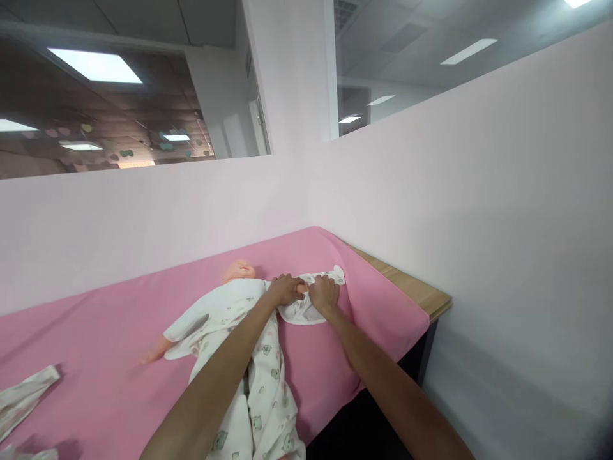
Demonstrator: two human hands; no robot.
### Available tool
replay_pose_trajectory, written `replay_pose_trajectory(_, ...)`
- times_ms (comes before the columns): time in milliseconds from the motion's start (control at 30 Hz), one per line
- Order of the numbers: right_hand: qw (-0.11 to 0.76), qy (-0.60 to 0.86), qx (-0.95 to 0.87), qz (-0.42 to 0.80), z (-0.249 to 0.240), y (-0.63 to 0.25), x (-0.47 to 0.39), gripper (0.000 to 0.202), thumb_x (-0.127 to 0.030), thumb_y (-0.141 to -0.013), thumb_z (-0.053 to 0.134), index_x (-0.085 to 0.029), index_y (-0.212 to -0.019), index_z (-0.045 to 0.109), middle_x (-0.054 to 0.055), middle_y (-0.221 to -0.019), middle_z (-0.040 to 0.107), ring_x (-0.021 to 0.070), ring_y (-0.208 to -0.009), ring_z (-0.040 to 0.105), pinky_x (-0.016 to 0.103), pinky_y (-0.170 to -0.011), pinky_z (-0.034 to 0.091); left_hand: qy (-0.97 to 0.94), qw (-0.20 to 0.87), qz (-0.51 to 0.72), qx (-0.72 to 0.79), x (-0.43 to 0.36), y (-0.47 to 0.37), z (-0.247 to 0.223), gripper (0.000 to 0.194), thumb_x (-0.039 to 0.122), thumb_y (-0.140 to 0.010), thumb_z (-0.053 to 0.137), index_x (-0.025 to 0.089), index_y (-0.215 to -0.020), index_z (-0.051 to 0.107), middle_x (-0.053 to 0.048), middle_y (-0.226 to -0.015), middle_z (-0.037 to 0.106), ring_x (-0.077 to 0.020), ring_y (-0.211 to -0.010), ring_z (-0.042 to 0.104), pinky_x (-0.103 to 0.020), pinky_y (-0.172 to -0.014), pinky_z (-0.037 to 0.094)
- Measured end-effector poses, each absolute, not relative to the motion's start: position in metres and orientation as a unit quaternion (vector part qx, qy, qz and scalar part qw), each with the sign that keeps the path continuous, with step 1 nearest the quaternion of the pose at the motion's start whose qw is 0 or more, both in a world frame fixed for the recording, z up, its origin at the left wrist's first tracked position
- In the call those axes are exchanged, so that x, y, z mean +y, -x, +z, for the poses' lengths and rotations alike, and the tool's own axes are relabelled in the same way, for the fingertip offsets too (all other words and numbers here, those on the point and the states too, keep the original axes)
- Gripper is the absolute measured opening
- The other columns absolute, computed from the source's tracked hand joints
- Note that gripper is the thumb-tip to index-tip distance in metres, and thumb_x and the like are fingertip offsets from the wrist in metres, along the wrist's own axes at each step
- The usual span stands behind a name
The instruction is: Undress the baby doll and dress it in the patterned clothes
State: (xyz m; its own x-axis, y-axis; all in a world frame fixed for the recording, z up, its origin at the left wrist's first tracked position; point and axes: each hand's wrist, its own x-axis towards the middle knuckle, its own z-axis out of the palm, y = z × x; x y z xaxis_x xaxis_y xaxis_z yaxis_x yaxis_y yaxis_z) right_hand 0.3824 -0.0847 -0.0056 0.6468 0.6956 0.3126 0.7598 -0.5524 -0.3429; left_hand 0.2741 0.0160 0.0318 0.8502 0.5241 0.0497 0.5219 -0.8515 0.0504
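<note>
Both hands, left hand [286, 289] and right hand [324, 294], pinch the baby doll's [239, 306] sleeve [306, 300]; tugging hard could drag it off the pink sheet [96, 345].

A wooden table [421, 295] sits tight in the corner of pale partition walls, and a pink cloth [96, 358] covers nearly all of it, leaving only a strip of bare wood along the right edge. Flat on the cloth lies a baby doll [238, 271] on its back, dressed in a white printed garment [261, 383]. Over at the left edge, another bit of white printed clothing [22, 395] rests on the pink, well apart from the doll.
</note>
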Motion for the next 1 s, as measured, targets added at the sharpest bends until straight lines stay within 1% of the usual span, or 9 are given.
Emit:
replay_pose_trajectory(167,0.235,0.897,-0.369,-0.063,-0.002,-0.402,-0.092,0.036,-0.019,-0.093,0.036,-0.008,-0.110,0.065,0.022,-0.111,0.064,0.0298,-0.111,0.057,0.039,-0.090,0.038,-0.953,0.033,0.062,0.293,0.022,-0.268,0.040,0.055,0.067,-0.076,0.061,0.027,-0.113,0.064,-0.011,-0.110,0.064,-0.0325,-0.106,0.058,-0.041,-0.089,0.042)
replay_pose_trajectory(267,0.244,0.896,-0.367,-0.059,-0.002,-0.404,-0.094,0.034,-0.021,-0.092,0.039,-0.009,-0.110,0.066,0.020,-0.112,0.065,0.0293,-0.111,0.056,0.037,-0.091,0.038,-0.949,0.050,0.097,0.297,0.026,-0.265,0.042,0.050,0.060,-0.081,0.058,0.026,-0.118,0.061,-0.011,-0.113,0.063,-0.0286,-0.106,0.058,-0.036,-0.089,0.042)
replay_pose_trajectory(400,0.263,0.891,-0.366,-0.058,-0.003,-0.399,-0.095,0.031,-0.023,-0.088,0.044,-0.012,-0.109,0.064,0.018,-0.114,0.064,0.0291,-0.113,0.054,0.038,-0.093,0.036,-0.944,0.045,0.108,0.308,0.028,-0.265,0.039,0.041,0.046,-0.086,0.056,0.021,-0.119,0.059,-0.013,-0.114,0.063,-0.0296,-0.108,0.059,-0.037,-0.089,0.042)
replay_pose_trajectory(567,0.311,0.879,-0.358,-0.048,0.001,-0.392,-0.099,0.031,-0.025,-0.085,0.047,-0.013,-0.110,0.061,0.018,-0.117,0.061,0.0309,-0.114,0.052,0.041,-0.095,0.035,-0.945,0.035,0.109,0.306,0.021,-0.255,0.044,0.040,0.040,-0.084,0.060,0.020,-0.119,0.061,-0.014,-0.116,0.065,-0.0306,-0.109,0.059,-0.038,-0.093,0.041)
replay_pose_trajectory(700,0.371,0.853,-0.363,-0.057,0.012,-0.385,-0.106,0.033,-0.024,-0.085,0.044,-0.014,-0.113,0.058,0.017,-0.120,0.058,0.0313,-0.116,0.050,0.042,-0.097,0.034,-0.939,0.024,0.159,0.303,0.017,-0.213,0.061,0.036,0.038,-0.090,0.051,0.021,-0.121,0.059,-0.011,-0.123,0.063,-0.0278,-0.117,0.055,-0.037,-0.100,0.037)
replay_pose_trajectory(767,0.402,0.828,-0.388,-0.053,0.016,-0.378,-0.108,0.031,-0.024,-0.087,0.039,-0.015,-0.112,0.057,0.015,-0.120,0.059,0.0270,-0.115,0.051,0.037,-0.096,0.036,-0.920,0.010,0.240,0.310,0.017,-0.177,0.066,0.031,0.037,-0.092,0.046,0.022,-0.115,0.060,-0.009,-0.122,0.063,-0.0258,-0.117,0.054,-0.035,-0.101,0.037)
replay_pose_trajectory(833,0.425,0.798,-0.426,-0.024,0.017,-0.366,-0.107,0.029,-0.024,-0.090,0.034,-0.017,-0.103,0.059,0.011,-0.111,0.063,0.0222,-0.106,0.056,0.032,-0.090,0.039,-0.880,-0.008,0.307,0.364,0.018,-0.138,0.065,0.027,0.038,-0.093,0.042,0.022,-0.099,0.062,-0.007,-0.109,0.067,-0.0253,-0.106,0.058,-0.035,-0.094,0.040)
replay_pose_trajectory(900,0.436,0.766,-0.471,0.026,0.014,-0.350,-0.101,0.029,-0.028,-0.092,0.034,-0.019,-0.089,0.061,0.007,-0.094,0.067,0.0197,-0.092,0.060,0.029,-0.080,0.043,-0.826,0.003,0.313,0.468,0.018,-0.101,0.057,0.028,0.038,-0.093,0.039,0.022,-0.083,0.060,-0.007,-0.092,0.068,-0.0257,-0.089,0.061,-0.034,-0.080,0.043)
replay_pose_trajectory(1000,0.437,0.718,-0.530,0.111,0.008,-0.324,-0.085,0.035,-0.040,-0.092,0.040,-0.020,-0.073,0.061,0.003,-0.073,0.065,0.0179,-0.074,0.061,0.026,-0.067,0.045,-0.773,0.098,0.268,0.567,0.019,-0.064,0.041,0.033,0.046,-0.089,0.044,0.021,-0.071,0.057,-0.007,-0.076,0.066,-0.0285,-0.081,0.062,-0.034,-0.069,0.042)
